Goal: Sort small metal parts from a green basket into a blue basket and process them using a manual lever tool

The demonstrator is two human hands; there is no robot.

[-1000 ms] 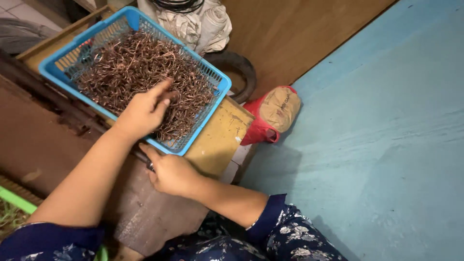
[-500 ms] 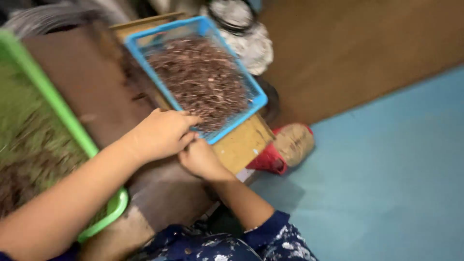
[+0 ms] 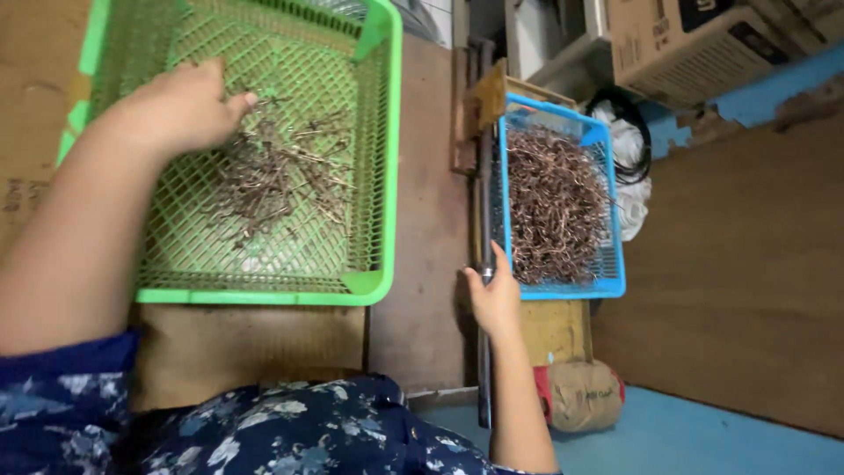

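Observation:
My left hand (image 3: 180,110) reaches into a green plastic basket (image 3: 387,158) at the upper left, its curled fingers touching a thin scatter of brown bent wire pieces (image 3: 272,180). The palm is hidden, so whether it holds any pieces cannot be told. My right hand (image 3: 494,295) is at the near left corner of a blue plastic basket (image 3: 615,286), which is heaped with the same wire pieces (image 3: 554,202). Its thumb and fingers sit on either side of a dark metal rod (image 3: 483,369) running along the basket's left side.
Both baskets rest on a brown wooden surface (image 3: 422,290). A yellowish wooden block (image 3: 554,330) lies under the blue basket, with a tan and red sack (image 3: 580,396) below it. Cardboard boxes (image 3: 668,44), black cable (image 3: 629,132) and white cloth are behind. Blue floor (image 3: 703,440) shows at lower right.
My left hand has left the blue basket and moved over into the green basket. The view has swung left, bringing the green basket fully into sight. My right hand stays by the rod.

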